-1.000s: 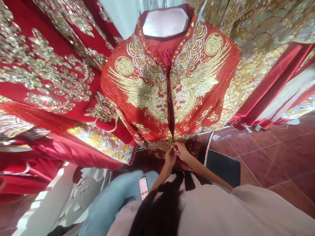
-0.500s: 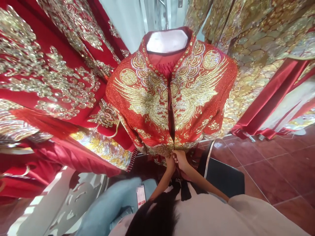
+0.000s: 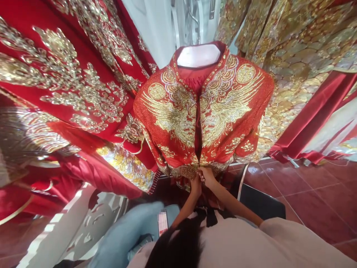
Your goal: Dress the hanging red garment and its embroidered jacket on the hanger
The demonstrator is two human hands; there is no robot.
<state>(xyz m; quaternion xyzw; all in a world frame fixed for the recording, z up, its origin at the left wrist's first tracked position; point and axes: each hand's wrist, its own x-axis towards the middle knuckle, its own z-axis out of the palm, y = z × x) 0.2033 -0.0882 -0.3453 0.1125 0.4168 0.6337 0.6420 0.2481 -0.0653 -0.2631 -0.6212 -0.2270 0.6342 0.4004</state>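
Observation:
A red jacket with gold embroidered wings hangs on a white mannequin torso in front of me. Its front opening runs down the middle. Both my hands meet at the bottom hem of that opening. My left hand pinches the left edge of the hem. My right hand pinches the right edge beside it, fingers closed. The fingertips are pressed into the fabric and partly hidden.
Red and gold embroidered garments hang close on the left, gold scaled fabric on the right. A dark chair seat stands under the jacket on red floor tiles. A phone lies on my lap.
The view has shifted, so the jacket sits lower and further right in frame. Both hands have stayed pinched together at the hem.

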